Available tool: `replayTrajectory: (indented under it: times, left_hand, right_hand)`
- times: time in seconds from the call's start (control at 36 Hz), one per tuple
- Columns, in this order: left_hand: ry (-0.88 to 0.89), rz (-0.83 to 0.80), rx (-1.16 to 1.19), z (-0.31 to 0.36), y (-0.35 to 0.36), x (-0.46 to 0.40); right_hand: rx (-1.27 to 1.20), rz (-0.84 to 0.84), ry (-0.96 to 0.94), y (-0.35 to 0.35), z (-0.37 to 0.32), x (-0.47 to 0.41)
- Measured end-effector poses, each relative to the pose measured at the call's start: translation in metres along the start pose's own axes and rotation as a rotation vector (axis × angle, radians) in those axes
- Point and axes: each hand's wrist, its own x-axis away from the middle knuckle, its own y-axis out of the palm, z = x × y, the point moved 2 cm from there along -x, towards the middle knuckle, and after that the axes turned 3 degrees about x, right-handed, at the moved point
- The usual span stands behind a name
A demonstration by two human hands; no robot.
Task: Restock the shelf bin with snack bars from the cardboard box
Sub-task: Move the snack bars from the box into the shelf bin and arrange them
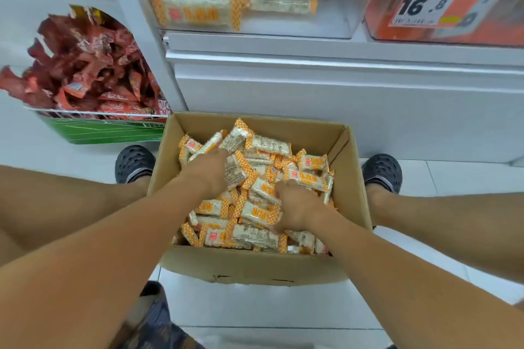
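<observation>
Two bare hands are plunged into the cardboard box (249, 266), which sits on the white floor between the person's dark shoes. The left hand (208, 170) lies palm-down on the heap of snack bars (255, 215) toward the far left of the box, its fingers curled down into the wrappers at their tips; whether they actually grip a bar cannot be told, since the fingertips are buried. The right hand (295, 208) sits nearer the person and just right of the left one, fingers bent round a white-and-orange bar at the heap's middle, thumb pressing on the wrappers.

The bars fill the box loosely, lying at all angles around and under both hands. Above and beyond the hands, on the white shelving, stands the clear shelf bin (334, 8), holding a few of the same bars stacked against its left part, with its right part bare. To the right of it is an orange price label (425, 5) reading 16.8. Up and left of the left hand, a green-fronted bin (99, 130) is heaped with red packets (85, 71).
</observation>
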Motion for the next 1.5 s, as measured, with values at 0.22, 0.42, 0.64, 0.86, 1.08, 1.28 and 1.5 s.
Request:
replayTrajectory:
  times: [0.22, 0.42, 0.64, 0.86, 1.08, 1.28, 1.5]
  left_hand:
    - [-0.047, 0.010, -0.043, -0.002, 0.022, -0.004]
    - [-0.054, -0.004, -0.088, -0.008, 0.022, -0.020]
    - [0.027, -0.111, 1.001, 0.032, -0.008, -0.024]
    - [-0.097, -0.498, 1.281, 0.034, -0.001, -0.014]
    - [-0.231, -0.180, 1.002, 0.008, 0.008, -0.017]
    - [-0.216, -0.104, 1.028, 0.002, 0.008, -0.019]
    - [-0.191, -0.142, 1.043, 0.012, -0.007, -0.010]
  right_hand:
    - [-0.403, 0.032, -0.024, -0.024, 0.011, -0.006]
    - [-0.922, 0.101, 0.180, -0.052, 0.026, -0.019]
    - [-1.589, 0.088, 0.161, -0.049, 0.028, -0.026]
    - [-1.784, 0.145, 0.031, -0.061, 0.010, -0.027]
    - [-0.667, 0.346, 0.118, -0.030, 0.007, -0.040]
    - [0.128, 0.167, 0.009, -0.009, -0.019, -0.028]
    - [-1.044, 0.088, 0.146, -0.060, 0.008, -0.014]
